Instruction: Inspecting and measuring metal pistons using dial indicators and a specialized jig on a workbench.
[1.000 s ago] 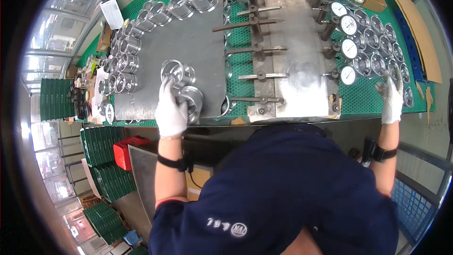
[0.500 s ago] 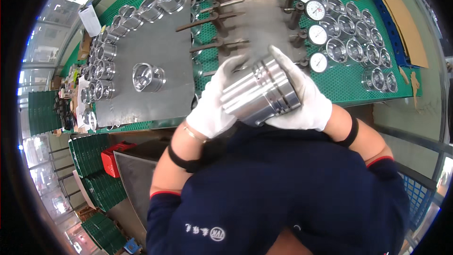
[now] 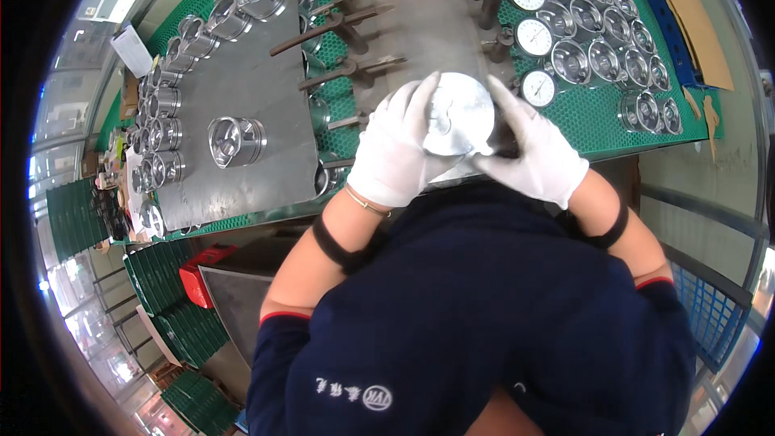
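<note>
A shiny metal piston (image 3: 462,113) is held in front of my chest, its flat round crown facing up toward the view. My left hand (image 3: 397,144), in a white glove, is closed around its left side, with the fingertips at the upper rim. My right hand (image 3: 539,145), also gloved in white, curves around the right side, fingers by the upper rim and thumb by the lower edge. A dark gap shows between its palm and the crown. The piston's side wall is mostly hidden beneath the crown.
A single piston (image 3: 236,142) lies on a grey metal plate (image 3: 250,89), with several more along its left edge. Bar-like fixtures (image 3: 343,28) and round dial gauges (image 3: 534,36) flank a worn metal block (image 3: 416,24). More pistons (image 3: 570,60) stand on the green mat (image 3: 593,145) at right.
The piston has turned from lying sideways, with its grooved side showing, to crown up. My right hand has shifted its hold along its side. The view has moved slightly.
</note>
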`<state>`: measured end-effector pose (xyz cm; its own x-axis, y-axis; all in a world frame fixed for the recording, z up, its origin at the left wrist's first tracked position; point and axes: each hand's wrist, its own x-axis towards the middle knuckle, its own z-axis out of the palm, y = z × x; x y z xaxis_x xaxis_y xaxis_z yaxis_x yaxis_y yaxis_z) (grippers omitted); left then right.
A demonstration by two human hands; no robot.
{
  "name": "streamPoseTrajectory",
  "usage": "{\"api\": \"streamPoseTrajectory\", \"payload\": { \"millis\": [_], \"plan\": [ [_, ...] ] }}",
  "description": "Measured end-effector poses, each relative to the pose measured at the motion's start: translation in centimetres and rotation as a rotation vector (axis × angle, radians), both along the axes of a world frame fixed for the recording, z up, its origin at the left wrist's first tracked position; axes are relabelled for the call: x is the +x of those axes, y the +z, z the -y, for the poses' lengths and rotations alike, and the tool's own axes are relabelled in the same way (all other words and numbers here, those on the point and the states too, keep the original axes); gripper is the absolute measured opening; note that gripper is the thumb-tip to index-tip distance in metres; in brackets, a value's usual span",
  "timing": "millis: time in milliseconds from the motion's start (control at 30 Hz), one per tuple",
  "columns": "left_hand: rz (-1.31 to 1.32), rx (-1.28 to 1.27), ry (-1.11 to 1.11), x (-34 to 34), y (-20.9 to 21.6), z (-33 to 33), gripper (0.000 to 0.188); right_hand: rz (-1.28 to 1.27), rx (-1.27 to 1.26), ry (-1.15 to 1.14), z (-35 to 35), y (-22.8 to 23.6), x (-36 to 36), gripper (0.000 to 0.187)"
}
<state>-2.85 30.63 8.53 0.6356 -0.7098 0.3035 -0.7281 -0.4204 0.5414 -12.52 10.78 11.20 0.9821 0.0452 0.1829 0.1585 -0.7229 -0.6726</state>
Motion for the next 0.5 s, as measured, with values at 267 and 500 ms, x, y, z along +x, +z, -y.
{"api": "streamPoseTrajectory", "payload": {
  "millis": [267,500],
  "plan": [
    [-0.085,-0.126,0.003,1.1,-0.1,1.7,0.094,-0.825,0.706,-0.185,0.4,-1.9,-0.5,0.085],
    [-0.147,-0.134,0.001,1.5,-0.3,1.9,0.094,-0.823,0.765,-0.198,0.5,-2.6,-0.7,0.084]
  ]
}}
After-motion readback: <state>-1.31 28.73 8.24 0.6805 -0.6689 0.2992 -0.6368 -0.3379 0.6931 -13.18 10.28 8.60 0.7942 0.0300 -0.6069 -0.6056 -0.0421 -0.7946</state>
